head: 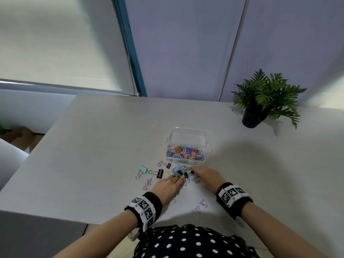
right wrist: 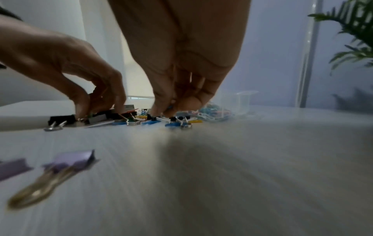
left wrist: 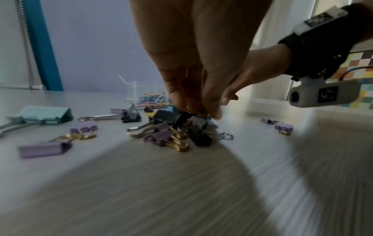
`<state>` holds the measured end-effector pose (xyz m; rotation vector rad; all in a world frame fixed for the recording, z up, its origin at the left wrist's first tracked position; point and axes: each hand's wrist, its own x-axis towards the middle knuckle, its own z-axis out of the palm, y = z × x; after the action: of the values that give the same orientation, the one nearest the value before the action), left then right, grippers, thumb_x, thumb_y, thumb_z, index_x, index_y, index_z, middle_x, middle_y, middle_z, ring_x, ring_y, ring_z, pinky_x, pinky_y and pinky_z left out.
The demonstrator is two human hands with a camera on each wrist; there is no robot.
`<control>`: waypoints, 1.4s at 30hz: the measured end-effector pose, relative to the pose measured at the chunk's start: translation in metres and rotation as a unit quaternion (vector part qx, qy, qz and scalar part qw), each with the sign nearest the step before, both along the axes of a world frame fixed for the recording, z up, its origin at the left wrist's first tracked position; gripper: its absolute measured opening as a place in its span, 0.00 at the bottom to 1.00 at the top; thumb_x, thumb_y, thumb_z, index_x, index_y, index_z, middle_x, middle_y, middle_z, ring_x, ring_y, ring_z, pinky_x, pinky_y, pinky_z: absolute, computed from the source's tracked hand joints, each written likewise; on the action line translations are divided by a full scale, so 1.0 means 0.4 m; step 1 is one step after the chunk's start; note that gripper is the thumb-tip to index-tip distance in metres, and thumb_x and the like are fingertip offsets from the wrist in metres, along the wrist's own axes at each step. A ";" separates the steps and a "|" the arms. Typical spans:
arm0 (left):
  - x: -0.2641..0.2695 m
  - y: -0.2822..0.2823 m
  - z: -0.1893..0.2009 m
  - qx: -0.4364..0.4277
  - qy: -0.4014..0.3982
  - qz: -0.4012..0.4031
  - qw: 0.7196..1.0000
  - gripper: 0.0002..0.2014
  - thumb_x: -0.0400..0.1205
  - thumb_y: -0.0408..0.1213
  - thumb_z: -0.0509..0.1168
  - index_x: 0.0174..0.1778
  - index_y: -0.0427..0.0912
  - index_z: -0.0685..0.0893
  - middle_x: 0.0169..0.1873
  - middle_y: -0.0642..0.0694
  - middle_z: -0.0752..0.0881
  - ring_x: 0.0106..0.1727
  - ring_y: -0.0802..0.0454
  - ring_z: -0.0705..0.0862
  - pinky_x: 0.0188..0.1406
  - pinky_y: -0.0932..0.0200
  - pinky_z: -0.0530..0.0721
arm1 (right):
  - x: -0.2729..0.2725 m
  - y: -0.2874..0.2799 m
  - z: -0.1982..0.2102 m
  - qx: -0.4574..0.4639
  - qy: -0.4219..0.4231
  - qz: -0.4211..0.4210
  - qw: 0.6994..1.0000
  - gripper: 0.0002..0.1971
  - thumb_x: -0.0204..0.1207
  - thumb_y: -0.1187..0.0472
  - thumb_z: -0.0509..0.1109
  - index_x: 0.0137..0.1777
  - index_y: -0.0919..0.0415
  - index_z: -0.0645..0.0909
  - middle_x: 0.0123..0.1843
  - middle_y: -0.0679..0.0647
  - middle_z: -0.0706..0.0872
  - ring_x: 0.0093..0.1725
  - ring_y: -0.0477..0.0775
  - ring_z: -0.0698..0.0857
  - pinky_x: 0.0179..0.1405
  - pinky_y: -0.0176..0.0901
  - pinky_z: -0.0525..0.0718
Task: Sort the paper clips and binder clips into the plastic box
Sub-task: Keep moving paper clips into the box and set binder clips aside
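A clear plastic box (head: 186, 129) stands open on the table, its near compartment full of coloured paper clips (head: 184, 152). Just in front lies a mixed pile (head: 181, 173) of paper clips and small black binder clips. My left hand (head: 178, 180) reaches down onto the pile's near left side with its fingers bunched, pinching clips (left wrist: 201, 112). My right hand (head: 194, 175) comes in from the right; its thumb and fingers pinch a blue paper clip (right wrist: 170, 107) at the pile's edge. Exactly what sits under the left fingertips is hidden.
Loose binder clips lie around: a mint one (head: 143, 169), a large black one (head: 159, 173), purple ones at left (head: 148, 183) and near the front edge (head: 200, 206). A potted plant (head: 264, 97) stands at back right. The table's (head: 93, 146) left edge drops off.
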<state>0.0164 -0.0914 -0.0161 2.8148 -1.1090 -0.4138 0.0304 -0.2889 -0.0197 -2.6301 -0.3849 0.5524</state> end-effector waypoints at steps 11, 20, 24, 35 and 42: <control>-0.006 -0.011 -0.049 0.035 -0.010 -0.017 0.999 0.18 0.84 0.31 0.57 0.71 0.41 0.69 0.65 0.38 0.78 0.65 0.41 0.76 0.62 0.46 0.82 | -0.012 -0.048 -0.029 -0.065 -0.012 -0.034 0.997 0.11 0.73 0.67 0.63 0.55 0.58 0.73 0.57 0.57 0.80 0.54 0.58 0.78 0.46 0.45 0.75; 0.020 0.003 -0.024 -0.066 -0.010 -0.006 0.998 0.09 0.83 0.34 0.58 0.58 0.45 0.75 0.55 0.47 0.81 0.56 0.49 0.80 0.47 0.55 0.85 | -0.017 -0.059 -0.032 -0.099 -0.075 0.060 0.990 0.09 0.78 0.67 0.58 0.56 0.62 0.72 0.57 0.58 0.78 0.58 0.56 0.74 0.41 0.48 0.76; 0.015 0.011 -0.044 -0.041 -0.010 -0.075 0.996 0.15 0.77 0.28 0.67 0.55 0.46 0.75 0.50 0.47 0.84 0.52 0.49 0.82 0.45 0.54 0.88 | -0.014 -0.082 -0.020 -0.117 -0.083 0.018 0.990 0.08 0.77 0.65 0.59 0.55 0.60 0.73 0.56 0.56 0.79 0.58 0.57 0.75 0.40 0.47 0.77; 0.018 -0.011 -0.071 0.007 -0.067 -0.146 0.987 0.16 0.65 0.35 0.78 0.43 0.45 0.80 0.37 0.50 0.85 0.39 0.54 0.85 0.28 0.62 0.88 | 0.023 -0.070 0.024 0.005 -0.002 -0.117 0.993 0.09 0.74 0.66 0.67 0.53 0.58 0.80 0.53 0.55 0.85 0.46 0.49 0.79 0.43 0.38 0.73; 0.070 -0.046 0.040 -0.110 0.076 0.062 0.989 0.04 0.83 0.32 0.57 0.50 0.40 0.77 0.50 0.42 0.83 0.49 0.46 0.82 0.54 0.51 0.84 | 0.003 -0.007 -0.019 -0.071 -0.013 -0.049 0.996 0.06 0.74 0.65 0.65 0.45 0.55 0.72 0.57 0.56 0.78 0.49 0.52 0.73 0.42 0.40 0.68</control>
<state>0.0445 -0.1096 -0.0001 2.5948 -0.8840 -0.4556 0.0316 -0.2918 -0.0272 -2.7775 -0.2312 0.5307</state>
